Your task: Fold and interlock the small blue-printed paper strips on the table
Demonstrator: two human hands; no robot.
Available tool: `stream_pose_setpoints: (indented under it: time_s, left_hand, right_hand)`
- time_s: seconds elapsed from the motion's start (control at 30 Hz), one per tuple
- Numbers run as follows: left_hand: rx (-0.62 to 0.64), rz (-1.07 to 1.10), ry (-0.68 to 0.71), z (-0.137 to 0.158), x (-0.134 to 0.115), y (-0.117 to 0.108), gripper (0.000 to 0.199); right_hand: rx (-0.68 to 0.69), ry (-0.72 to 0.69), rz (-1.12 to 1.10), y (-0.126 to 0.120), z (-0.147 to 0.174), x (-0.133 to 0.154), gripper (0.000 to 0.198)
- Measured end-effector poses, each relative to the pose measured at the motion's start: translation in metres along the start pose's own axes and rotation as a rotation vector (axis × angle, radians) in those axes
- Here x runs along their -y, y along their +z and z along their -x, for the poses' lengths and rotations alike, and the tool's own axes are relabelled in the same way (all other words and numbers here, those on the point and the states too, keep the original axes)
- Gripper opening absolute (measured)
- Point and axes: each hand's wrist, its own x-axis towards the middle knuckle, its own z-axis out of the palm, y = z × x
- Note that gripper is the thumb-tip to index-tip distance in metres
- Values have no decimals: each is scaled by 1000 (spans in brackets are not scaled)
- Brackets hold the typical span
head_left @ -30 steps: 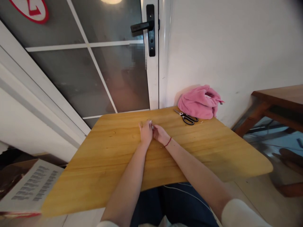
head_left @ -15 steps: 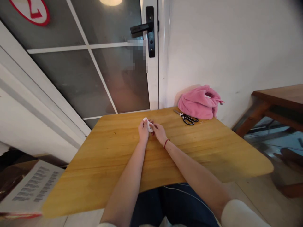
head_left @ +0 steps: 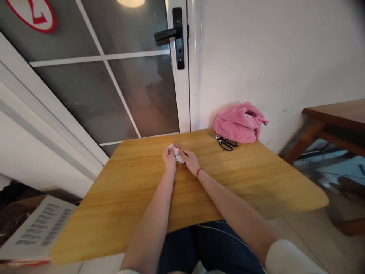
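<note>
Between my two hands, above the far half of the wooden table [head_left: 119, 198], is a small crumpled white piece [head_left: 179, 156] with dark marks, which looks like paper. My left hand [head_left: 170, 156] grips its left side, thumb on top. On the other side my right hand [head_left: 188, 159] pinches it between thumb and fingers; a red string bracelet circles that wrist. Some fingertips are hidden behind the white piece. To the right of my hands, black-handled scissors [head_left: 225, 142] lie on the tabletop with the blades pointing left.
A pink plush cloth bundle [head_left: 238, 123] rests at the table's back right, against the wall. Behind the table stands a glass-paned door with a black handle [head_left: 178, 38]. A printed cardboard box [head_left: 42, 224] is at lower left, and another wooden table [head_left: 336, 118] at right.
My hands have moved slightly apart and the white piece is spread wider between them, with more of its marked surface showing. The whole view has shifted a little.
</note>
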Motion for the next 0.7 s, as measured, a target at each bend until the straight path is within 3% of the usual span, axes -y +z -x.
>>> stream_pose_setpoints:
  time_s: [0.2,0.4,0.57,0.7]
  left_hand:
    - [-76,129,-50,-10,-6,-10,11]
    - [-77,97,-58,-8,-4,-8,11]
    - [-3,52,-47,-5,-2,-5,11]
    - [-71,71,2,-2,-1,-1,16]
  right_hand:
    - [-8,23,-55,-1,-3,-2,37]
    - [158,25,-88,1,-3,-4,26]
    - [125,-24,-35,0,-6,-6,26]
    - [108,-69,59,1,-10,-9,28]
